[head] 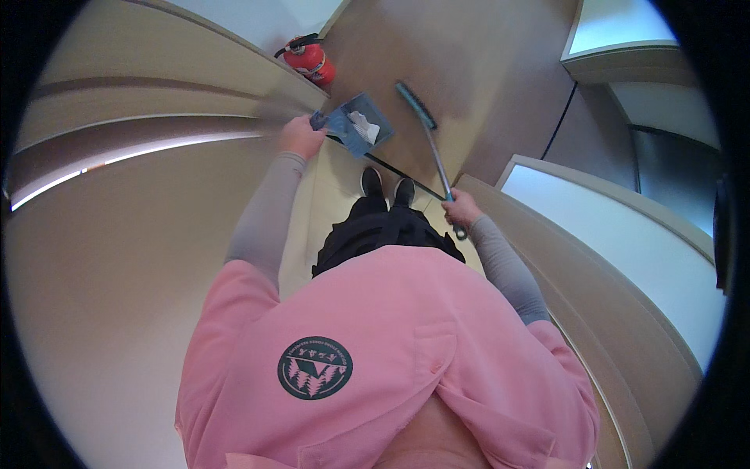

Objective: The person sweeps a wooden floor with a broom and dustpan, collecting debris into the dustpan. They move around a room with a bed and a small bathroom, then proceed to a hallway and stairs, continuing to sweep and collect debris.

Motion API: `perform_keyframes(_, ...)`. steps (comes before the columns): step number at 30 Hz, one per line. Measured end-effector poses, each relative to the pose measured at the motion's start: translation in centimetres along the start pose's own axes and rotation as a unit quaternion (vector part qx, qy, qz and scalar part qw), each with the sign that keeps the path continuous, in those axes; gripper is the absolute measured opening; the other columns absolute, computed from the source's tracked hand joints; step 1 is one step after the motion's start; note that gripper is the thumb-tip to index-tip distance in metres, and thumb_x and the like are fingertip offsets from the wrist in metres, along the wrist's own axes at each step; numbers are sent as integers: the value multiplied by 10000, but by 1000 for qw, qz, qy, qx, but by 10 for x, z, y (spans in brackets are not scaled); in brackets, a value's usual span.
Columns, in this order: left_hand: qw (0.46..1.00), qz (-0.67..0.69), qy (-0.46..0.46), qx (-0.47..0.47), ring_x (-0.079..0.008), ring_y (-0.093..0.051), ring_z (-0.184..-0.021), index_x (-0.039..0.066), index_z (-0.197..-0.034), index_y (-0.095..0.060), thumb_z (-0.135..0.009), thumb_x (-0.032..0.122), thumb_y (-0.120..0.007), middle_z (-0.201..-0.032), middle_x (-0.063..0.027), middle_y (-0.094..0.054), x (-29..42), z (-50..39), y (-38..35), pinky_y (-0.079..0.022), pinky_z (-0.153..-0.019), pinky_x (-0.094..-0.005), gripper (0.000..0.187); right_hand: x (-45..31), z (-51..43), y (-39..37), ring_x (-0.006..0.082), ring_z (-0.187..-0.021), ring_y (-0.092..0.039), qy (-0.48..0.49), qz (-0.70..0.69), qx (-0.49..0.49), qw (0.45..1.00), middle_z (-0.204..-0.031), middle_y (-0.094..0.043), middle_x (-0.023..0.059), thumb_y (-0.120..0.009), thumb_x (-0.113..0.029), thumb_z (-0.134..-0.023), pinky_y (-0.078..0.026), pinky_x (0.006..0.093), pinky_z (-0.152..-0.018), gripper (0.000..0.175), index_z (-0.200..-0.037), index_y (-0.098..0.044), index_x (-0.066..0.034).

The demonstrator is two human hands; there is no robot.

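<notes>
My left hand [301,138] grips the handle of a blue, see-through plastic dustpan [384,120]. Inside the pan lies a crumpled white piece, perhaps paper or tissue [365,126]. My right hand [463,209] is closed around the lower end of a broom's metal handle [437,158], and the handle's hanging loop sticks out below the fist. At the far end, the broom's teal head with dark bristles [417,105] is to the right of the dustpan, apart from it. Whether pan and bristles touch the floor, I cannot tell.
A red fire extinguisher [310,60] stands by the wall end, just beyond the dustpan. Wood-toned panels [176,64] rise on my left, and a counter with a white top [609,205] lines my right. A dark strip [398,170] crosses the floor at my shoes [371,182].
</notes>
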State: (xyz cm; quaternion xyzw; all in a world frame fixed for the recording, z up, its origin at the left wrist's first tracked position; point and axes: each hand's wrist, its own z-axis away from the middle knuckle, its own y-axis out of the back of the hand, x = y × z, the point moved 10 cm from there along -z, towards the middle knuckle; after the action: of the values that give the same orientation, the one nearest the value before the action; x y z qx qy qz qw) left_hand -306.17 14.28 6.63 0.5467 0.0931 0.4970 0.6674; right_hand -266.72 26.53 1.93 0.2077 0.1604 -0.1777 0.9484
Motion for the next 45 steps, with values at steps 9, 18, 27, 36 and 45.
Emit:
perform_keyframes(9,1000,12,-14,-15,-348,-583,-857,37,-905,-623,-682,366,-632,-881,-198,-615,-15,-24,4,-461,-762,-425,398,13,87,18,64,-455,-455,-115,-90,-58,988,-641,-500,3,-512,-138,-841,-373,230,-384,447,-1275,-411,-122)
perform_keyframes(18,999,41,-13,-14,-358,-590,-802,25,-863,-625,-660,376,-643,-803,-192,-622,-43,-23,6,-460,-708,-427,405,47,39,65,69,-451,-409,-197,-586,14,786,-609,-443,-16,-422,-251,-895,-352,232,-381,194,-762,-407,-111)
perform_keyframes(27,996,73,54,-19,-336,-595,-812,60,-888,-638,-670,360,-658,-824,-178,-630,-19,-57,22,-461,-709,-414,371,-2,-70,158,124,-429,-421,-182,-504,-2,844,-517,-410,13,-421,-207,-887,-358,258,-376,268,-644,-413,-93)
perform_keyframes(36,973,145,177,-5,-291,-616,-670,0,-761,-627,-672,305,-662,-703,-165,-627,31,-81,33,-463,-635,-372,319,-149,-112,228,46,-477,-431,-182,-546,-119,809,-654,-443,-14,-490,-191,-873,-309,200,-373,107,-834,-420,-121)
perform_keyframes(45,939,209,272,22,-261,-621,-671,15,-837,-630,-683,299,-664,-719,-162,-630,13,-160,42,-461,-631,-345,324,-221,-199,380,32,-454,-411,-204,-448,-16,870,-570,-415,-56,-485,-292,-882,-299,195,-359,225,-746,-421,-125)
